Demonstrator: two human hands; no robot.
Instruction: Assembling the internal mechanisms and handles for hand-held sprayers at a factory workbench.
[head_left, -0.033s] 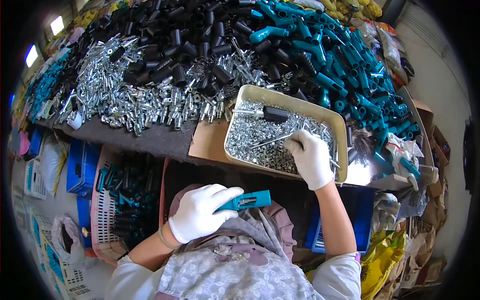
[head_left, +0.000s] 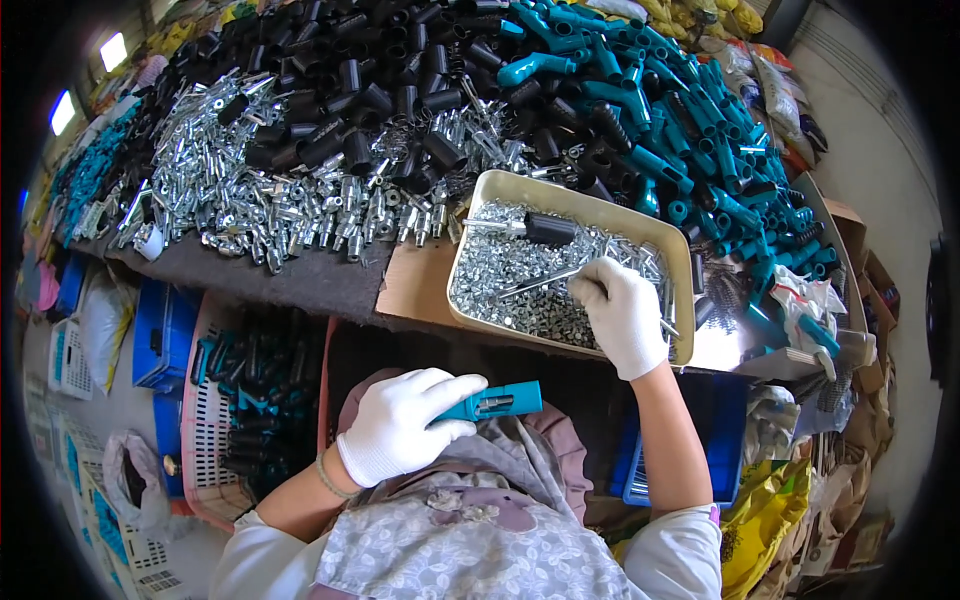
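Observation:
My left hand (head_left: pixel 402 428), in a white knit glove, is wrapped round a teal plastic tube (head_left: pixel 508 400) just in front of my apron. Through a slot in the tube's side, a metal part shows. Over the cream tray (head_left: pixel 690 300), my gloved right hand (head_left: pixel 622 315) pinches one end of a slim metal rod (head_left: pixel 540 284), its other end pointing left across the contents. Small silver metal pieces (head_left: pixel 500 295) fill the tray. Among them, at the back, lies a black sleeve (head_left: pixel 551 228) with a metal rod sticking out of it.
Behind the tray are heaped silver metal fittings (head_left: pixel 300 205), black plastic tubes (head_left: pixel 350 110) and teal handle-shaped tubes (head_left: pixel 690 120). Below the bench on the left stands a pink basket (head_left: pixel 212 420) of teal and black parts. A blue crate (head_left: pixel 725 420) sits beneath my right forearm.

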